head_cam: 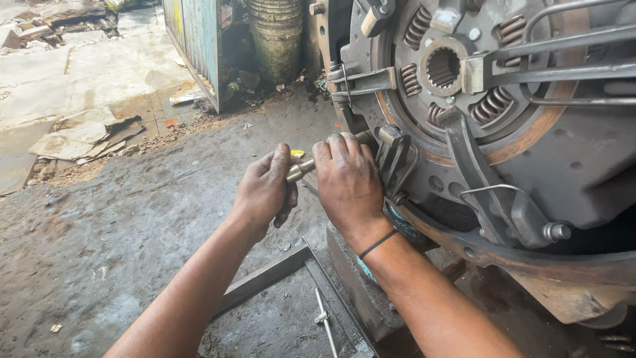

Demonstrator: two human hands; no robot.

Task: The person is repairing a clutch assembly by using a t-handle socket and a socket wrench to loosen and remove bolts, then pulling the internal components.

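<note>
Nearest the camera, two bare forearms reached forward over a dirty concrete floor. Below them lay an angled steel frame and a thin metal rod, both flat on the ground and apart from the hands. A dark band circled the right wrist.

The left hand was curled shut around the near end of a short metal tool, a pale cylindrical shaft held roughly level and pointing toward the machine. Its thumb and forefinger closed over the top of the shaft while the lower fingers wrapped beneath it. The right hand gripped the same shaft farther along, knuckles up, fingers folded over it so that only a short bare stretch showed between the two hands. Past the right fingers, the far end of the tool emerged and met a dark lever bracket on the rim of the assembly; whether it was seated on a bolt there could not be told.

Beyond the hands stood a large clutch assembly, upright on edge, with a splined hub at its centre, coil springs ringed around it and rusty edges. Farther off were a ribbed drum, a blue metal panel and broken slabs on the ground.
</note>
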